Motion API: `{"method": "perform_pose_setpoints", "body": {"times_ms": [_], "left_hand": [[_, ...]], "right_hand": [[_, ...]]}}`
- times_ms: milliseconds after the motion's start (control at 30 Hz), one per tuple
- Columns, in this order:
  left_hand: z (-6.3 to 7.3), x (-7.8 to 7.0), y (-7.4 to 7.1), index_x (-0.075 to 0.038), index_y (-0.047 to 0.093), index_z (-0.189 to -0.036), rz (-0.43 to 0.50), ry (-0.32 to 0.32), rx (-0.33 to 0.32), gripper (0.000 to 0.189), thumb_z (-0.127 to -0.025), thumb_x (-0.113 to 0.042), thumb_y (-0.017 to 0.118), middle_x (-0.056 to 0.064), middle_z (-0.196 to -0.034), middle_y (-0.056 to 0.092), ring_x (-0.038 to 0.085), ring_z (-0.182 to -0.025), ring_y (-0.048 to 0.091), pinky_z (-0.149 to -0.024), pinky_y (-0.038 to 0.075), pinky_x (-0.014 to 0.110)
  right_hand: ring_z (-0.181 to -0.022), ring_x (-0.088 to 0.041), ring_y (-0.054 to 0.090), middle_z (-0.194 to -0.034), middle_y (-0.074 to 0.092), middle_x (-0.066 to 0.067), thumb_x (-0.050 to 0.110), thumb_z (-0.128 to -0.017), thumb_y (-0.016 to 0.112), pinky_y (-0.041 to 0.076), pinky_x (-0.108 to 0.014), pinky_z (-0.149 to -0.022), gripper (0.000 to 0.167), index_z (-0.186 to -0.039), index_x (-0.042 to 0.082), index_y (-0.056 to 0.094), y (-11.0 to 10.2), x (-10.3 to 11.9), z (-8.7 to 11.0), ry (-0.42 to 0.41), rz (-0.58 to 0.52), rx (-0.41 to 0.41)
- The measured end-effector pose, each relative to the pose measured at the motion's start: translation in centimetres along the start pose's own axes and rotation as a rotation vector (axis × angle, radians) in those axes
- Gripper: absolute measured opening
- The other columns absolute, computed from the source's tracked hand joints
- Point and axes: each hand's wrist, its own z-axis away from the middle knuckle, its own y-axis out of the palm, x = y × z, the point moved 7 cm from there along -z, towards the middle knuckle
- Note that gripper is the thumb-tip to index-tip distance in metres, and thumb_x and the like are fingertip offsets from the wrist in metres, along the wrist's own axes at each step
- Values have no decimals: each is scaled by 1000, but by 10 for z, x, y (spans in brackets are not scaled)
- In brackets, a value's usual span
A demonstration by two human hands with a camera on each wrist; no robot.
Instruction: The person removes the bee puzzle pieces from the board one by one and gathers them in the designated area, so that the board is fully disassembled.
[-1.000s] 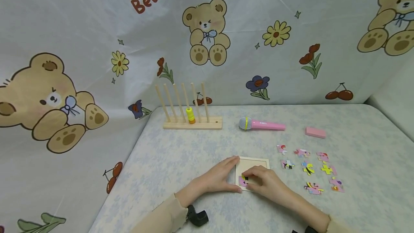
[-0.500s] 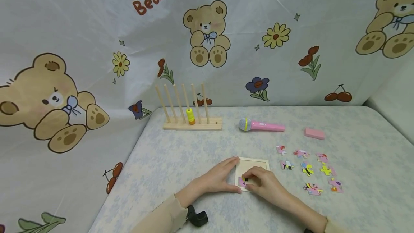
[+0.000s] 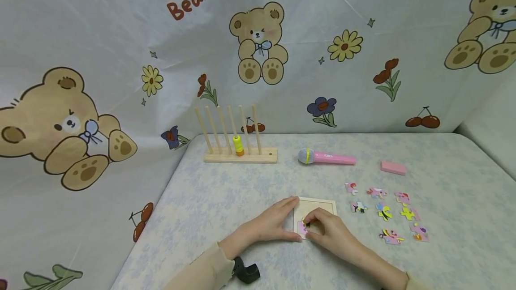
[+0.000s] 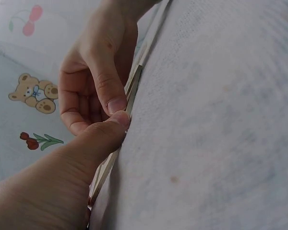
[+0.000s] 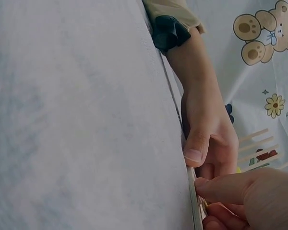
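Note:
A shallow wooden puzzle tray [image 3: 320, 202] lies on the table before the person. Along its left side rests the left hand [image 3: 271, 223], with straight fingers at the far corner and the thumb at the near corner. The right hand [image 3: 332, 231] reaches over the tray and pinches a pink puzzle piece [image 3: 302, 228] with yellow and black marks in the near left corner. Its fingers partly cover that piece. In the left wrist view the right thumb [image 4: 116, 104] comes close to the left thumb [image 4: 119, 119] at the tray's near edge.
Several loose puzzle pieces [image 3: 384, 212] lie to the right of the tray. Behind are a pink toy microphone [image 3: 332, 159], a pink block [image 3: 393, 168] and a wooden peg stand [image 3: 242, 157] with yellow and orange beads [image 3: 238, 144]. A bear-print cloth [image 3: 258, 102] backs the table.
The head view has tilted slightly, so the scene sits a little lower in the picture. Both hands stay at the tray; the right fingers shift only slightly over the piece.

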Motion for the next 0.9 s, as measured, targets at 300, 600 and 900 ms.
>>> {"method": "perform_pose_setpoints", "body": {"times_ms": [300, 600, 900], "left_hand": [[1, -1, 1, 0, 21, -149, -16, 10, -6, 98, -81, -53, 68, 14, -152, 25, 21, -138, 22, -111, 24, 32], [0, -1, 0, 0, 21, -149, -13, 6, -7, 98, -81, -53, 68, 14, -152, 25, 21, -139, 22, -111, 23, 32], [-1, 2, 1, -3, 19, -150, -11, -14, 19, 100, -80, -56, 66, 13, -152, 23, 20, -139, 21, -110, 24, 32]], "right_hand": [[-88, -12, 57, -97, 59, 6, -4, -71, 78, 50, -28, -79, 35, -98, 11, 61, 0, 5, 0, -56, 13, -17], [-89, -11, 56, -97, 59, 6, -2, -73, 76, 51, -31, -79, 31, -98, 10, 61, -5, 9, -7, -85, 59, 26], [-91, -12, 61, -100, 63, 7, 1, -77, 76, 54, -33, -77, 30, -103, 12, 64, -55, 0, -6, -21, 26, -1]]}}
